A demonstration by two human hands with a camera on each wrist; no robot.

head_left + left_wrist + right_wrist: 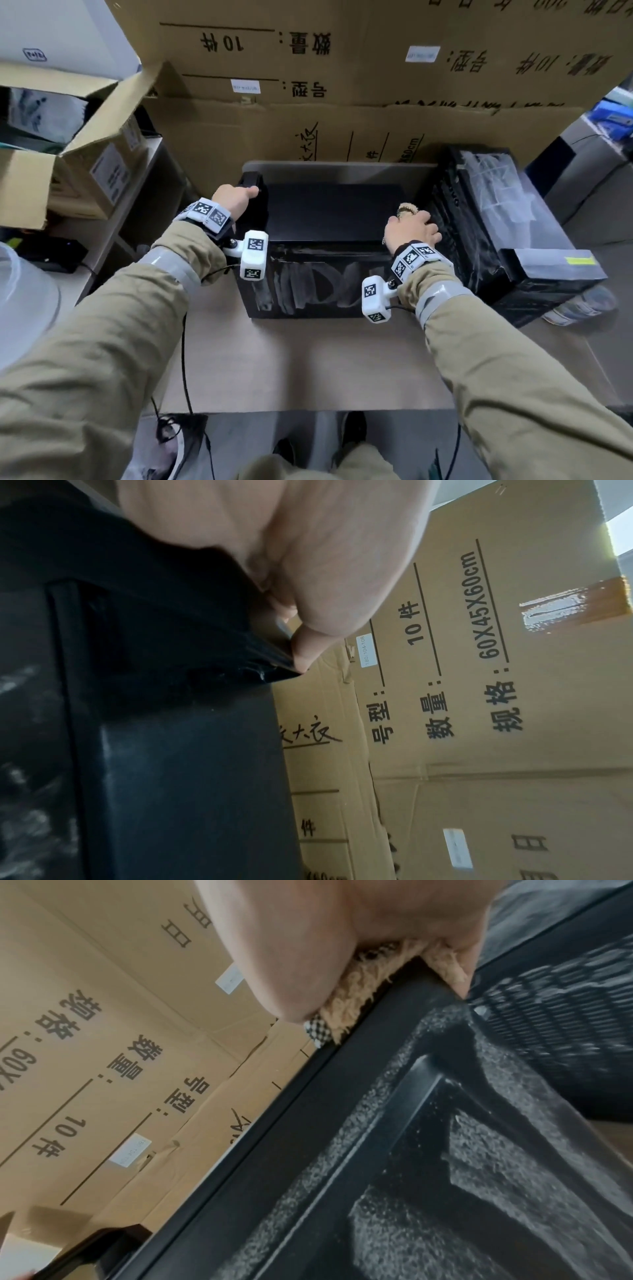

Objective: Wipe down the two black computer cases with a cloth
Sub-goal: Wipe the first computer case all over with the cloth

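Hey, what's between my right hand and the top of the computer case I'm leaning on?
A fluffy tan cloth lies under the right hand, pressed onto the top right edge of the black computer case. The right wrist view shows it best.

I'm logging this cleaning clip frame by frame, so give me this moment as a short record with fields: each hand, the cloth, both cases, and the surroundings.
left hand: left hand grips the top left edge of the centre case, steadying it
right hand: right hand presses the cloth onto the centre case's top right edge
cloth: tan, fluffy, with a checkered trim, mostly covered by the hand
centre case: black, on the table; front face streaked with dust
right case: right case stands beside it, dusty, streaked on top
surroundings: cardboard boxes behind
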